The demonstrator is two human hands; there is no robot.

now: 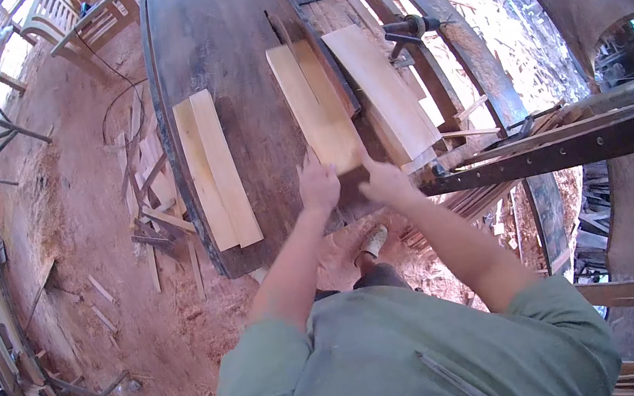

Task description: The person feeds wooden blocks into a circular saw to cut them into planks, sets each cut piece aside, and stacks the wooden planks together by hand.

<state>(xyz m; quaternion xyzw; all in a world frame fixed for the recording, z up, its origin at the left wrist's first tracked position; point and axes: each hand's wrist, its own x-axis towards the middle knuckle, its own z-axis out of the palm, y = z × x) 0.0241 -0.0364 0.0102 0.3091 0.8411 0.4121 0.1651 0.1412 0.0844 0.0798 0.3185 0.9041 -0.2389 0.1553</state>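
A pale wooden board (318, 118) lies lengthwise on the dark worktable (249, 117), beside a long upright guide piece (313, 39). A dark line runs along it from its far end. My left hand (319, 186) is closed at the near left corner, some fingers reaching onto the wood. At the near right corner, my right hand (384, 182) is closed too, one finger stretched along the edge. Blur hides the exact finger contact. Just beyond the board's far end, a thin dark blade-like piece (277, 27) stands up from the tabletop.
Two pale strips (216, 169) lie side by side on the table's left. Right of the guide rests another pale board (383, 90), near metal clamps (408, 30). Offcuts (154, 175) litter the floor at left; a long dark beam (561, 155) crosses on the right.
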